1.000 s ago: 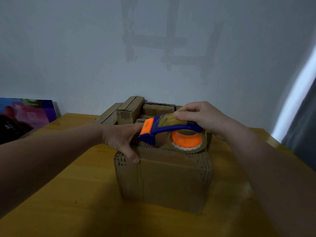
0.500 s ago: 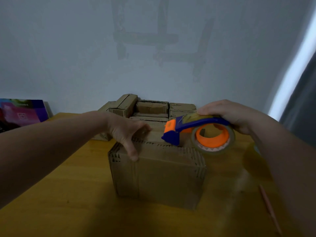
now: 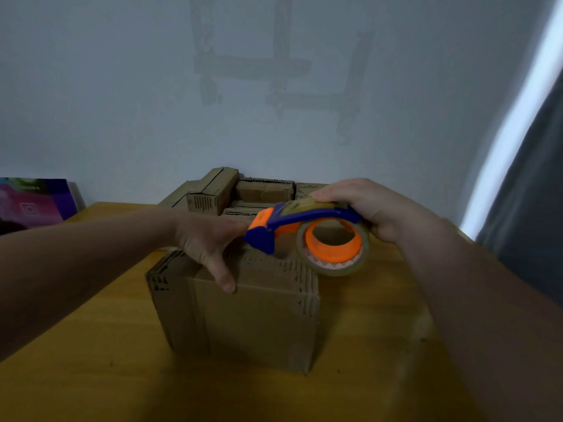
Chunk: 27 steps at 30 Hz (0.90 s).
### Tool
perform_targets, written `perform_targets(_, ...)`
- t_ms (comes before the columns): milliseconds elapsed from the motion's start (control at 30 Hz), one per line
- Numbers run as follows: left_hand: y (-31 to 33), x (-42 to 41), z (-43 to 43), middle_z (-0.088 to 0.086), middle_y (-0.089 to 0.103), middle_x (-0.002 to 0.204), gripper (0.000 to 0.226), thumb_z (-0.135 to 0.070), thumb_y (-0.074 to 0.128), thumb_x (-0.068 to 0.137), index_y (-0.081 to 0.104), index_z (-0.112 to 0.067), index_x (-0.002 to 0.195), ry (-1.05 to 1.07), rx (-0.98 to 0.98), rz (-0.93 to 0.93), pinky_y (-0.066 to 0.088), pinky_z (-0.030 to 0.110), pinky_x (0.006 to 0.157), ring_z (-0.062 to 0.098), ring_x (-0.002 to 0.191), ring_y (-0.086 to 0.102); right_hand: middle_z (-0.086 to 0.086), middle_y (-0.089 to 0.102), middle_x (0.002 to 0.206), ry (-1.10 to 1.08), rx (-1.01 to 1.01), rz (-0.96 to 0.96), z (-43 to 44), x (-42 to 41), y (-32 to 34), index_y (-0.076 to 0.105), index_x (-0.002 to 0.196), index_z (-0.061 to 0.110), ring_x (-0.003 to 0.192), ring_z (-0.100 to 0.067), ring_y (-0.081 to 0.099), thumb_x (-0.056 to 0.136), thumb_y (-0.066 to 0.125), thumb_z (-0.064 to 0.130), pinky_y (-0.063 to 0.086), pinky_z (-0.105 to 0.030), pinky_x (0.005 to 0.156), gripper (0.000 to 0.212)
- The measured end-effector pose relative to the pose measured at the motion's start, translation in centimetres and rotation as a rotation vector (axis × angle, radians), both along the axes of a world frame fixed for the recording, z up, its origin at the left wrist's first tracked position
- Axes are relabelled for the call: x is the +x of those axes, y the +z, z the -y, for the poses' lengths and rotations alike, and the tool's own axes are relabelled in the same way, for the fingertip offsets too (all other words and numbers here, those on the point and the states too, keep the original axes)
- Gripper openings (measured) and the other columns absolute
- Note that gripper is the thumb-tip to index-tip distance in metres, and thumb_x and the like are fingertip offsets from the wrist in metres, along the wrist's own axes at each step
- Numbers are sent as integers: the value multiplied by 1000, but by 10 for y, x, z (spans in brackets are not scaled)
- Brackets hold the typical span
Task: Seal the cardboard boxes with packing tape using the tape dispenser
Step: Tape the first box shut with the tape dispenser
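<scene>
A brown cardboard box (image 3: 243, 315) stands on the wooden table (image 3: 91, 345) in front of me, with strips of tape down its front face. My left hand (image 3: 207, 242) rests on the box's top, thumb hanging over the front edge. My right hand (image 3: 374, 208) grips the handle of a blue and orange tape dispenser (image 3: 307, 233) with a clear tape roll. The dispenser's blue nose touches the box top beside my left hand, and the roll hangs over the right top edge.
Several more cardboard boxes (image 3: 240, 190) are stacked at the table's far edge against the pale wall. A purple and pink board (image 3: 33, 202) leans at the far left. A dark curtain (image 3: 530, 193) hangs at the right.
The dispenser and my right hand shifted right across the box top, so the roll now overhangs the right edge. My left hand kept its hold on the box.
</scene>
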<state>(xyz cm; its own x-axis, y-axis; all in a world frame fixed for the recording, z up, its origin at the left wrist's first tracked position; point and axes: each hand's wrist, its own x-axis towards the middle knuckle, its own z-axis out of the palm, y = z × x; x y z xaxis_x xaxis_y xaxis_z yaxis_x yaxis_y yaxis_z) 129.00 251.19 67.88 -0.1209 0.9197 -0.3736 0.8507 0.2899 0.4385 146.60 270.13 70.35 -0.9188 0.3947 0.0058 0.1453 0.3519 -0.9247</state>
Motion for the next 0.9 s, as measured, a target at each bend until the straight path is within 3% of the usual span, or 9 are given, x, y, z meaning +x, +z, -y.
perform_targets(100,0,-2,2,-22,41,127,90,-24,85,66,28,-37,134,-14,-15,6,39,14,93,-4,116,43,-4,74,81,30,91,52,-2,2,2,72,94,17,71,-16,68,88,64,35,53,-26,65,20)
perform_targets(233,1,0,2,-11,41,133,108,-47,85,55,20,-35,142,-7,-51,-62,43,26,100,9,122,42,-7,72,78,53,154,129,-20,28,9,72,79,20,72,-20,66,83,66,35,52,-29,67,16)
perform_targets(333,2,0,2,-5,33,142,134,-71,76,41,9,-28,149,-1,-77,-135,38,26,103,14,129,34,-17,73,93,7,167,194,-40,49,9,73,91,13,84,-30,66,80,66,33,52,-41,83,24)
perform_targets(433,4,2,1,-7,23,150,144,-83,69,34,3,-29,150,3,-120,-180,30,27,107,15,135,25,-15,73,94,3,187,238,-44,53,-3,72,99,13,89,-31,67,86,63,32,51,-43,89,25)
perform_targets(500,5,5,0,-8,13,154,147,-83,68,35,-2,-28,151,4,-155,-201,25,29,108,17,138,17,-13,74,92,-7,184,224,-44,51,-8,72,99,14,89,-31,68,88,63,34,52,-43,89,24)
perform_targets(633,6,21,-12,-6,4,158,130,-62,76,57,-5,-23,151,60,-165,-226,17,34,113,19,144,7,-13,74,86,-38,186,197,-45,48,-12,73,92,16,78,-26,67,87,65,34,53,-39,81,21)
perform_targets(800,-7,41,-33,-8,8,157,136,-74,70,49,-3,-22,152,16,-62,-215,20,38,115,17,143,13,-9,73,81,-64,195,199,-44,45,-18,73,87,17,75,-23,66,85,66,33,51,-36,78,18)
perform_targets(900,-3,32,-28,-7,14,156,134,-70,69,48,-1,-22,152,6,-78,-216,25,35,114,16,141,18,-6,74,86,-51,184,215,-36,41,-21,73,91,18,79,-21,69,86,65,37,52,-31,72,21)
